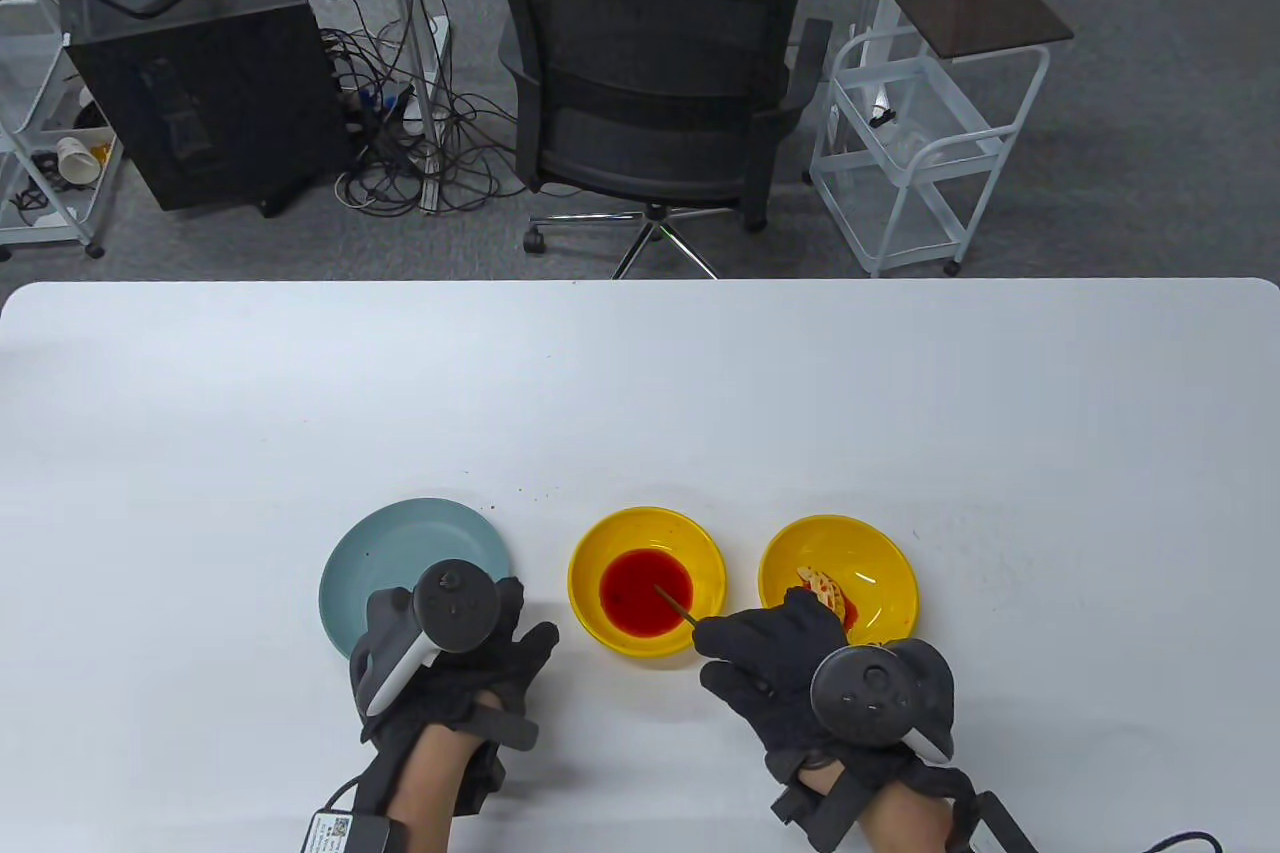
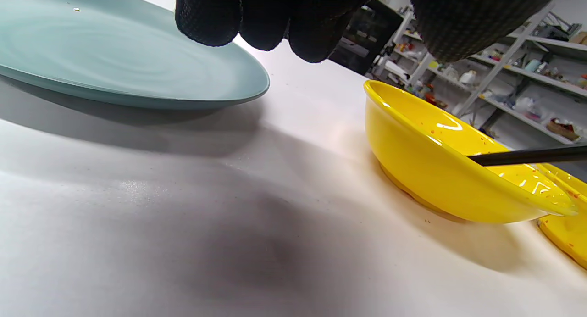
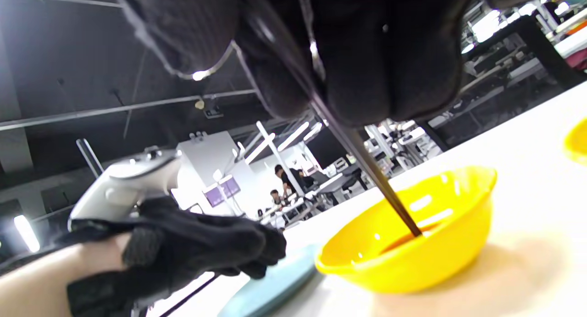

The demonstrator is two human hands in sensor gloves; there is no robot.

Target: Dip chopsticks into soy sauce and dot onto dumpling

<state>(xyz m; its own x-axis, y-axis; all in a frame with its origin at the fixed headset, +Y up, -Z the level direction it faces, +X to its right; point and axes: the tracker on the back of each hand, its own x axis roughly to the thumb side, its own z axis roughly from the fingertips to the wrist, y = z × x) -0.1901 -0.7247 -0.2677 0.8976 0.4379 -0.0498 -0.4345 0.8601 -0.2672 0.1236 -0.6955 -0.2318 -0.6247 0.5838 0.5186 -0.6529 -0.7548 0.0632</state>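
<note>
Black-gloved right hand [image 1: 775, 658] pinches the thin dark chopsticks [image 1: 675, 602], tips sunk in red soy sauce [image 1: 646, 592] in the yellow plastic bowl [image 1: 600, 553] just ahead: dipping underway. The red-spotted dumpling [image 1: 826, 590], right of those fingers in another yellow bowl [image 1: 880, 543], probably awaits another dot. The left hand [image 1: 445, 653] rests loosely curled, holding nothing, on the pale blue plate [image 1: 400, 533].

White table [image 1: 640, 393]: plate [image 1: 400, 548], two bowls [image 1: 600, 553]

Black-gloved hands [image 1: 455, 653], grey trackers [image 1: 870, 693]
</note>
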